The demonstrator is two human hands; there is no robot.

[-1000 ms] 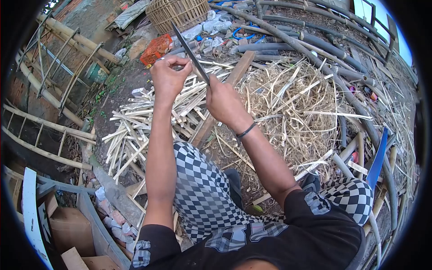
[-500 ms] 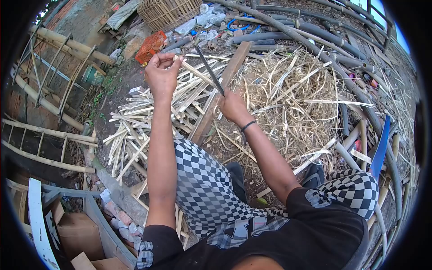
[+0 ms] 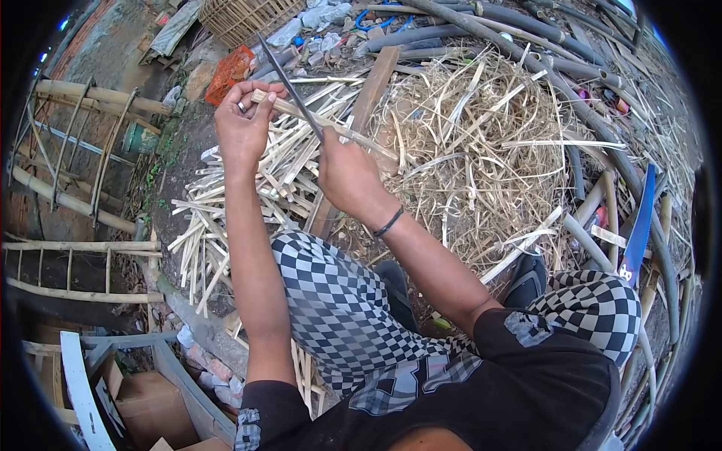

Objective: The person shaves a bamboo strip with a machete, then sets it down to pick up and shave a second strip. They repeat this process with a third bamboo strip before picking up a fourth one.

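Note:
My left hand pinches one end of a pale bamboo strip between thumb and fingers. From there the strip slants down to the right, passing behind the knife and over the wooden beam. In my right hand is the handle of a long dark-bladed knife. Its blade points up and to the left, crossing the strip close to my left fingertips. Below my hands lies a heap of cut bamboo strips, and a wooden beam rests beside it.
A mound of curly shavings covers the ground to the right. Bamboo poles lie behind it, with a blue saw blade at far right. A wicker basket and an orange crate stand at the back.
My right hand and the knife have moved left, bringing the blade nearer my left fingertips. My left hand has shifted left and slightly down in view, still pinching the strip; the camera view has shifted slightly.

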